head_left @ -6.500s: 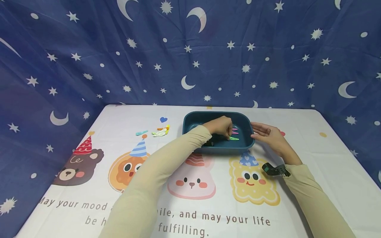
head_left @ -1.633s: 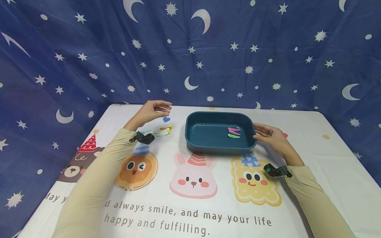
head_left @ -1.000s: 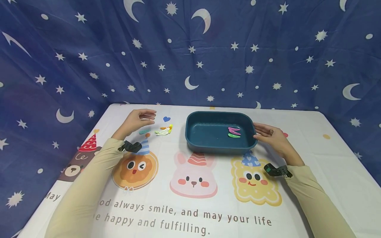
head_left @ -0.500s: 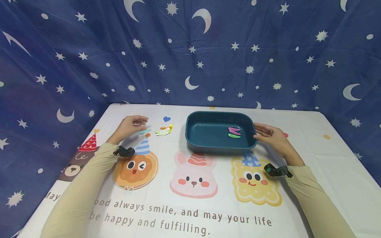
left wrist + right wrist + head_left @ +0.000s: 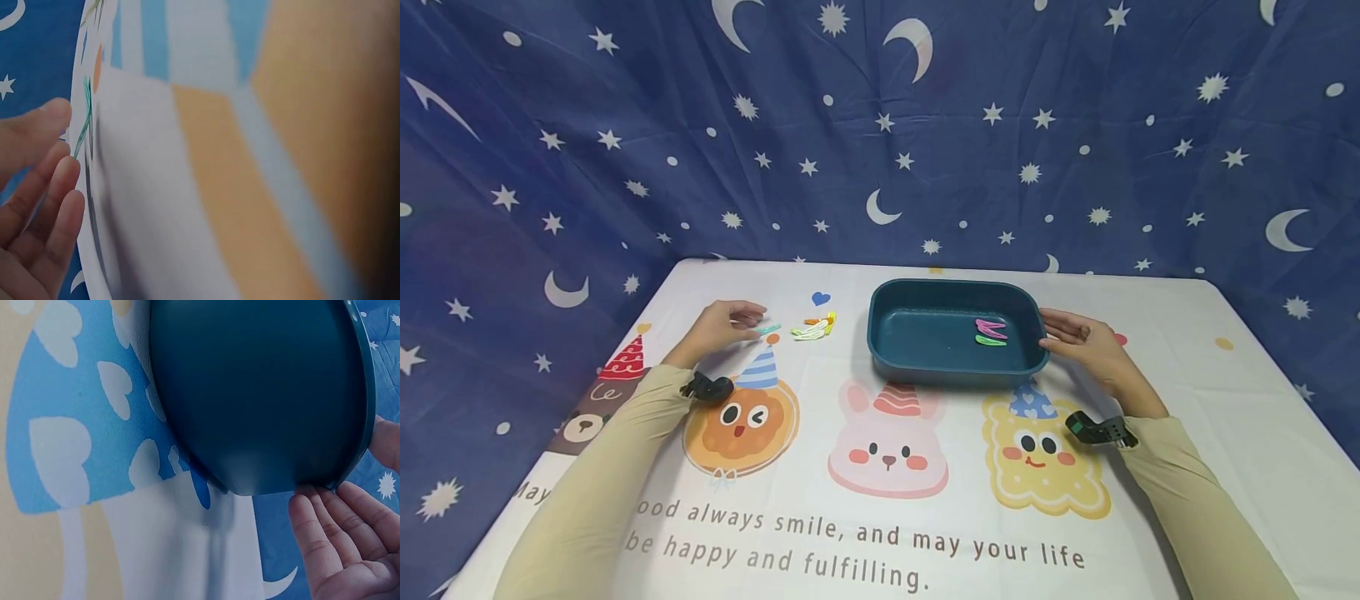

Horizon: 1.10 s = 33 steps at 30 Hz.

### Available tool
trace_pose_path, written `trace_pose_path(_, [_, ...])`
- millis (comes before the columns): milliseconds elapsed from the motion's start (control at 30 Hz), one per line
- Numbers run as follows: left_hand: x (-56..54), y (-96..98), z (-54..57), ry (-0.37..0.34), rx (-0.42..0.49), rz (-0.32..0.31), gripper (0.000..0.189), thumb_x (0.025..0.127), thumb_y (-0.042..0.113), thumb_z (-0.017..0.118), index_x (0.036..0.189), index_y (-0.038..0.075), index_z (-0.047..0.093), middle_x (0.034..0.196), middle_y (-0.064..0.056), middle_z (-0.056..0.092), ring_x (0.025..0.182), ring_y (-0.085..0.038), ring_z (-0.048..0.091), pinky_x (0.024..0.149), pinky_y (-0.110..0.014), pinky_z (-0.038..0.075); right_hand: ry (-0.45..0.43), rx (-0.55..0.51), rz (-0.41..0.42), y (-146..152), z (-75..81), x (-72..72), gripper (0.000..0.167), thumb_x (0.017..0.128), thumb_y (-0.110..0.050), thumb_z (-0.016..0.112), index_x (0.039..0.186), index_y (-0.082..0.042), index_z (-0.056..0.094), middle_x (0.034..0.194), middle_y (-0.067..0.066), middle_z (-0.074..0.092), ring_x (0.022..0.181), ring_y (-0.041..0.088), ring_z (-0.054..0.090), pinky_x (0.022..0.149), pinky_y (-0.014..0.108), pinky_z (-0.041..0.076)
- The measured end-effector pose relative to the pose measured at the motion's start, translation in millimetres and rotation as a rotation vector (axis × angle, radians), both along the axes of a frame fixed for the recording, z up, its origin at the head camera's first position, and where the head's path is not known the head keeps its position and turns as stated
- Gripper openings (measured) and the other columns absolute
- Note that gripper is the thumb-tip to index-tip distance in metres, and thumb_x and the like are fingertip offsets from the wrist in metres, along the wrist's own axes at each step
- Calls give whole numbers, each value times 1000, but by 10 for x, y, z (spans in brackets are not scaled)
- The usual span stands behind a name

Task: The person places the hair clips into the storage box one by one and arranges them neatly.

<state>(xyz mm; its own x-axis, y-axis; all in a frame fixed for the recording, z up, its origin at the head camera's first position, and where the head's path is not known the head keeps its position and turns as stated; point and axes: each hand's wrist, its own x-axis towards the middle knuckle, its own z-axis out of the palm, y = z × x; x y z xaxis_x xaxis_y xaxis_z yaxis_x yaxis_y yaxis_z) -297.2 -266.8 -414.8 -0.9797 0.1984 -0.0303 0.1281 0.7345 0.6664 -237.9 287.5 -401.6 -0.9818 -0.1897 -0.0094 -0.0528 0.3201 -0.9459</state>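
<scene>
My left hand (image 5: 718, 329) is low over the table at the left, its fingertips right by the end of a teal snap hair clip (image 5: 769, 329). In the left wrist view the teal clip (image 5: 83, 119) lies just beyond the thumb and fingertips, which stand apart. To its right is a small pile of white, yellow and orange hair clips (image 5: 812, 331). My right hand (image 5: 1093, 350) touches the right end of a dark teal plastic bin (image 5: 958, 377) with extended fingers and thumb. Pink hair clips (image 5: 991, 328) and a green one (image 5: 991, 341) lie inside the bin.
A white tablecloth (image 5: 880, 575) with printed cartoon figures and lettering covers the table. Behind and to the left hangs a dark blue curtain (image 5: 820, 192) with moons and stars. Each wrist wears a black camera (image 5: 1101, 429).
Earlier my left hand reached into the bin by the green clip. It has since withdrawn to the left and lowered beside the teal clip. My right hand stays at the bin.
</scene>
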Motion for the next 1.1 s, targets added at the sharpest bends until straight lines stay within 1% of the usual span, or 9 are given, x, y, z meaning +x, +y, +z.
trace_pose_path(167, [-4,17,-13,-4,-65,11,47,81,6,69,126,0,57,115,-22,64,108,-36,59,91,-45,48,13,-16,10,-9,11,15,65,87,-16,67,140,7,36,142,28,37,102,-16,54,83,7,47])
trace_pose_path(300, [5,29,3,-4,-89,18,46,81,6,70,124,-1,58,112,-21,65,103,-34,61,88,-42,49,14,-17,15,-15,19,22,65,88,-16,66,140,7,36,142,29,36,102,-17,54,83,7,46])
trace_pose_path(400, [19,35,26,-2,-108,30,42,80,7,71,120,-2,61,106,-21,67,96,-31,63,80,-34,49,11,-13,15,-14,14,20,65,88,-16,66,140,7,35,143,29,36,101,-18,53,83,7,46])
trace_pose_path(500, [22,36,41,-4,-142,40,37,80,8,71,115,-2,64,100,-19,68,90,-28,62,73,-27,46,6,-13,11,-12,7,16,65,88,-17,66,141,6,35,143,28,36,101,-18,53,83,7,46])
trace_pose_path(700, [-2,32,42,30,-187,18,28,79,8,73,104,-1,69,91,-17,70,82,-24,62,68,-24,43,3,-23,9,-13,5,13,66,88,-16,66,141,6,35,143,30,34,101,-17,54,83,7,46])
trace_pose_path(800, [-7,42,40,30,-185,25,25,78,8,73,101,-2,70,87,-16,70,75,-19,60,64,-23,42,5,-27,10,-13,4,11,65,88,-15,66,141,6,35,143,31,34,102,-17,54,83,7,47])
trace_pose_path(900, [-3,60,39,15,-171,48,22,78,6,73,99,-1,71,83,-14,69,69,-14,55,61,-22,41,8,-17,6,-10,1,10,66,87,-17,66,141,6,36,142,30,35,101,-18,54,83,7,46])
trace_pose_path(967, [2,68,42,2,-166,62,21,79,5,73,98,-2,71,81,-13,69,67,-14,53,60,-22,40,8,-10,3,-6,-7,7,66,87,-18,67,140,6,36,143,28,37,101,-18,54,83,7,46])
trace_pose_path(1100, [7,76,49,-10,-170,74,20,79,4,72,98,-2,71,78,-12,68,67,-15,52,60,-23,40,9,-11,3,-4,-18,-2,66,87,-17,67,140,6,37,143,24,40,101,-16,54,83,7,47])
